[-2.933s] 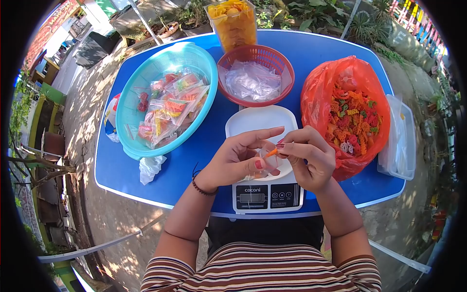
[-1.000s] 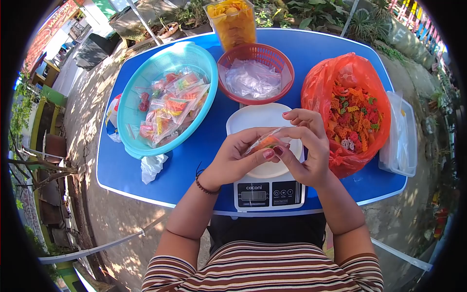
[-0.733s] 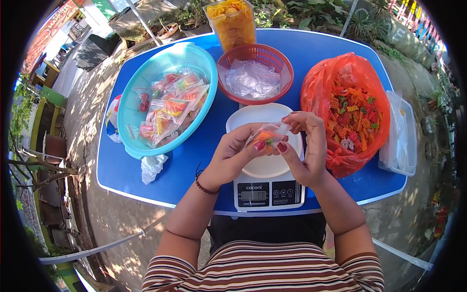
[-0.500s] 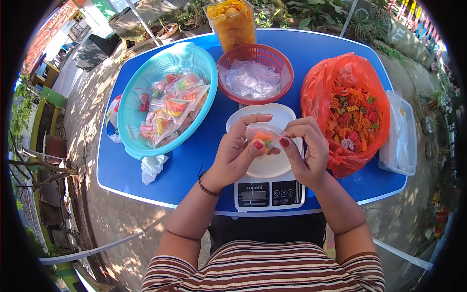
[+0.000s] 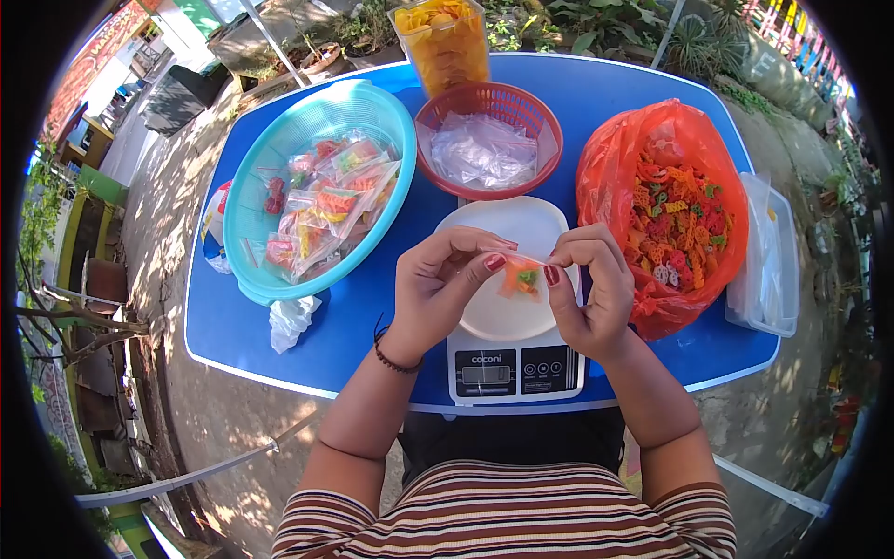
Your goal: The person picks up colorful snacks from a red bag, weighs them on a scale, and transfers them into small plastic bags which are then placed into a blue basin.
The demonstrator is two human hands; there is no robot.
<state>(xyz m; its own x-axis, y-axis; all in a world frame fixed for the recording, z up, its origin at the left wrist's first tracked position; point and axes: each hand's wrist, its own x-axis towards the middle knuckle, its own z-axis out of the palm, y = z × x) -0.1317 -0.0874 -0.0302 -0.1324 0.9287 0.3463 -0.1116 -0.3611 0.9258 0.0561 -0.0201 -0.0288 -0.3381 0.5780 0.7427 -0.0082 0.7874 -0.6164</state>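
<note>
Fingers of left hand and right hand are clamping clear bag between them; bag outline is blending into white tray.

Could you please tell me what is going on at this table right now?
A person holds a small clear bag with a few coloured snacks inside, the left hand and right hand each pinching its top edge. It hangs above the white tray of a kitchen scale. A teal basket holds filled packets; a red plastic bag of loose snacks sits to the right.
</note>
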